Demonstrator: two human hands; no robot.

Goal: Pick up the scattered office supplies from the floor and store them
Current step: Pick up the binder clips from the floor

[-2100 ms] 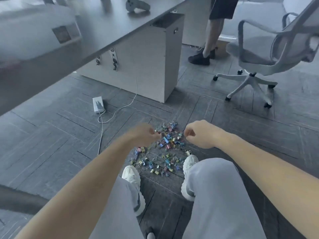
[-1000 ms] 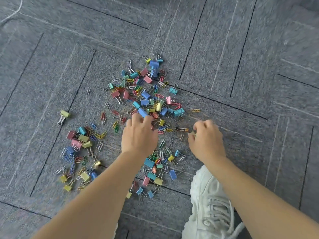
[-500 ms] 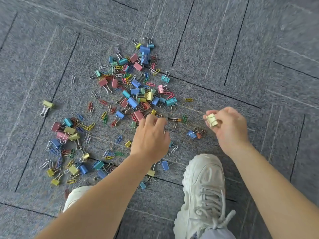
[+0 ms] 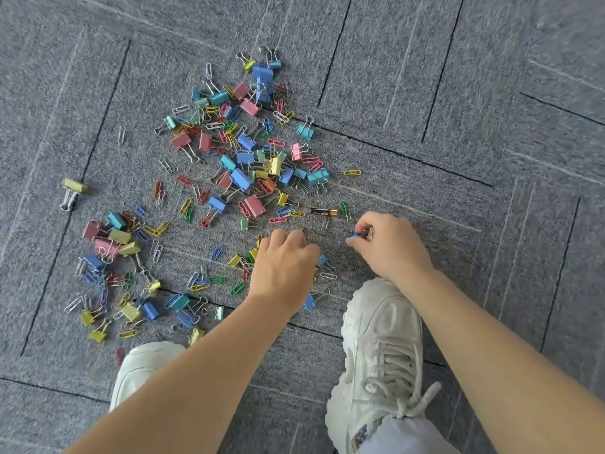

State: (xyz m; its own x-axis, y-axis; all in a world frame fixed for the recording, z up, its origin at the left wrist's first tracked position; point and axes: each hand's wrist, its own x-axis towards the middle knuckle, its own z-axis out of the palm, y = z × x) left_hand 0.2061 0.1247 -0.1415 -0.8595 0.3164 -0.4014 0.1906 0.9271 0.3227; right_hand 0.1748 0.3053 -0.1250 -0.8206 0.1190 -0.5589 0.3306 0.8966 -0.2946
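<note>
Well left of the left hand (image 4: 283, 270): a lone yellow-green metal binder clip (image 4: 75, 186), apart from the rest.

Between that clip and the hand, and beyond its knuckles: a scattered heap of coloured binder clips and wire paper clips (image 4: 242, 172) on grey carpet floor (image 4: 458, 93).

Left hand: back up, fingers curled down at the heap's near edge. Cannot tell what, if anything, sits beneath.

Just beyond the gap between both hands: a black-and-copper cylindrical battery (image 4: 324, 211), long axis left to right, about equally near either hand.

Right hand (image 4: 389, 247): thumb and fingertips pinching a small blue binder clip (image 4: 355, 236), close above the carpet.

Below the right wrist: a white lace-up sneaker (image 4: 379, 326).

Judged: bulk of the heap lies left of and beyond the left hand, so better placed for that side. No storage container in view.
</note>
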